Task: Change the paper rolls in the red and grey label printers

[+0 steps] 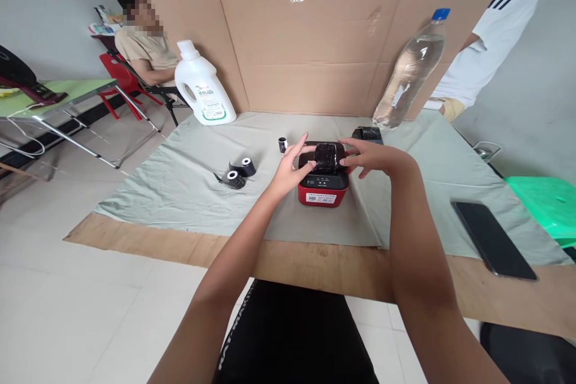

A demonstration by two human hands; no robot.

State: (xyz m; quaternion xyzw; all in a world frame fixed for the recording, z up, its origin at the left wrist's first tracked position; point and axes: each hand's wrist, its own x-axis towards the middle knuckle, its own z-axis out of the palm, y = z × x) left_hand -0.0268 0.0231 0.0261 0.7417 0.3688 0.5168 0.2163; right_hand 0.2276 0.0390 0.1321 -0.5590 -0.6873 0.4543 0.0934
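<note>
A small red and black box-shaped device [323, 191], with buttons and a white label on its front, sits on the cloth before me. On its top is a shiny black piece [326, 158]; I cannot tell whether it is a roll or a flap. My left hand [293, 167] is at the left side of the top, its fingers spread and the thumb by the black piece's edge. From the right, my right hand [366, 155] reaches over with fingers apart, its thumb close to the other edge. Two black rolls [234, 179] with white cores and loose ends lie to the left.
A smaller roll [282, 144] and a dark object [366, 134] lie behind the hands. A white jug [204, 87], a water bottle [411, 72] and a cardboard screen [306, 48] stand at the back. A phone [494, 240] lies right. Two people are beyond the screen's ends.
</note>
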